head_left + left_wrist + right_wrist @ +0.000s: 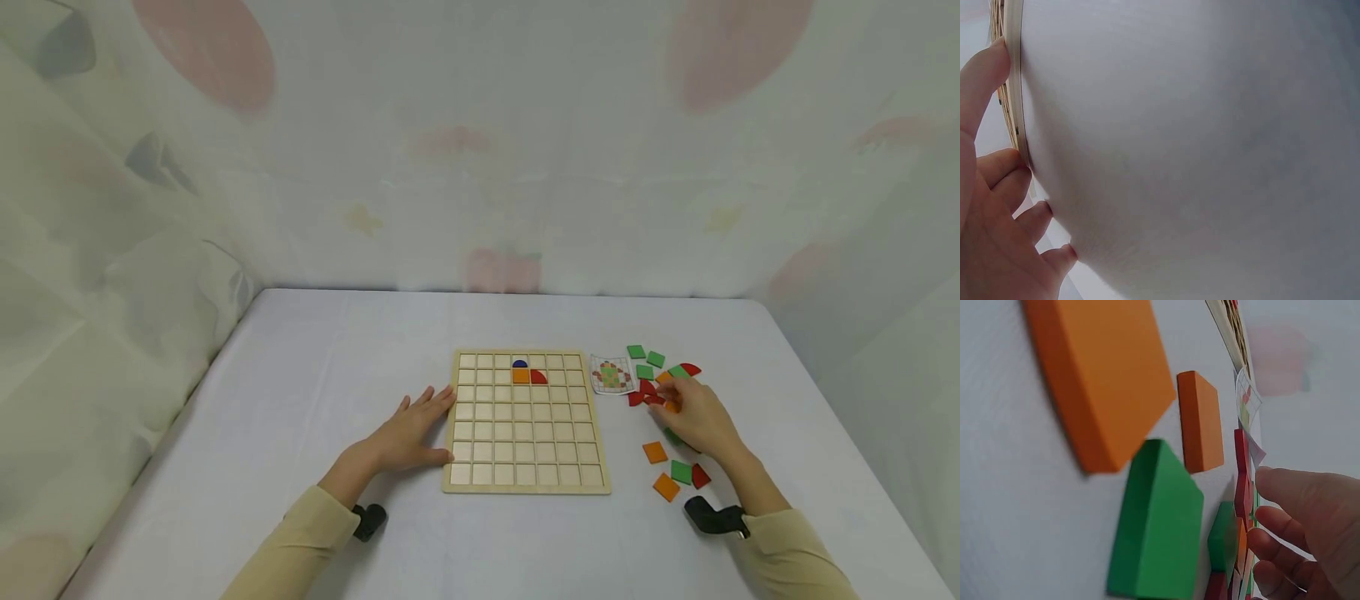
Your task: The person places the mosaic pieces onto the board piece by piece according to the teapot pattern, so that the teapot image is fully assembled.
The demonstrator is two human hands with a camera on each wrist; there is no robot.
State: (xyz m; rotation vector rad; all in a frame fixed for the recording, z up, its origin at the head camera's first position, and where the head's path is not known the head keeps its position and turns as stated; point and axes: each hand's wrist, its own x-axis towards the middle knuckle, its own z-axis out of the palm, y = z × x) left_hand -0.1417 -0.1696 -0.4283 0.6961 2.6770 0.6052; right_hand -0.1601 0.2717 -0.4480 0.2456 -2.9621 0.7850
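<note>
A wooden grid board (493,490) lies on the table. In its upper rows sit an orange square (521,376), a red quarter-circle piece (537,377) and a blue rounded piece (520,364). My left hand (411,431) rests at the board's left edge, fingers spread; the left wrist view has the thumb and a fingertip against the wooden rim (1014,94). To the right, my right hand (699,414) hovers over the scattered pieces, thumb and index finger apart near some red pieces (636,399). In the right wrist view its fingers bend loosely, with no piece seen between them.
A small pattern card (612,375) lies beside the board's upper right. Several green squares (636,352) are behind the right hand. Nearer the front are orange squares (666,487), a green square (681,472) and a red piece (701,476). Fabric walls enclose the table.
</note>
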